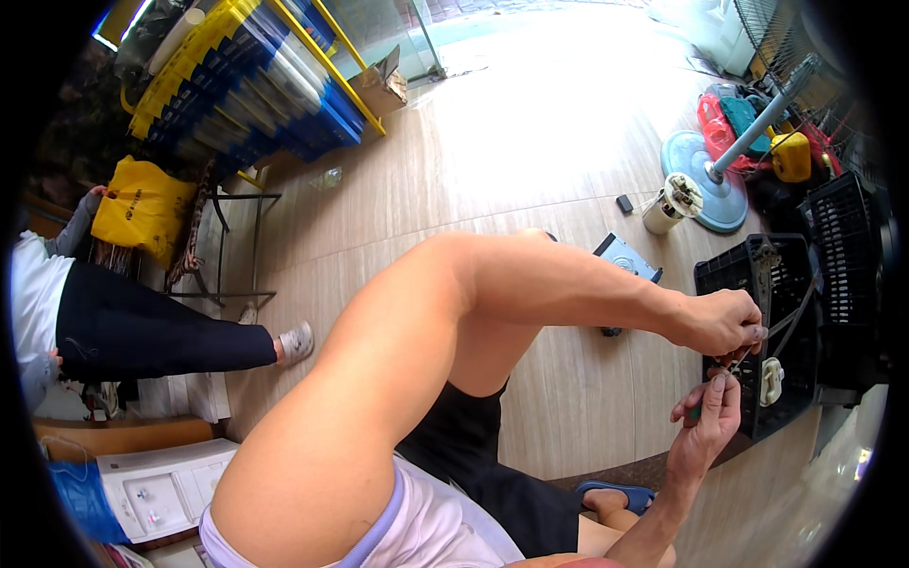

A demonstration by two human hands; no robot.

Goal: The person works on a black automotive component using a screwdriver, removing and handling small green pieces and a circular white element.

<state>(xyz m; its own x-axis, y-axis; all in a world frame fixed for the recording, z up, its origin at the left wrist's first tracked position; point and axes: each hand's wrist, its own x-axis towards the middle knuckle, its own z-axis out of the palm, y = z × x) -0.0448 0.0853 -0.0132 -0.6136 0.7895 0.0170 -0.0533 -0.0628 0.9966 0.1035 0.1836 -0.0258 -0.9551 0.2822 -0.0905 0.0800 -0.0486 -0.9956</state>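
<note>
The left hand (721, 322) seems to pinch a thin part (743, 360) over the crate (724, 270); the right hand (706, 417) curls round a green thing (695, 413). A loose pinch might drop the part.

Left hand (721, 322) before crate (727, 267), at right, right hand (708, 417) just nearer; on floor (417, 189) left of crate, disc drive (623, 254); beyond it, cylinder (665, 210) before fan base (687, 161); rack (256, 95) far left

Left hand (718, 322) bunched, right hand (710, 417) curled round a green thing (695, 413) — close together, by the crate (724, 270)!
</note>
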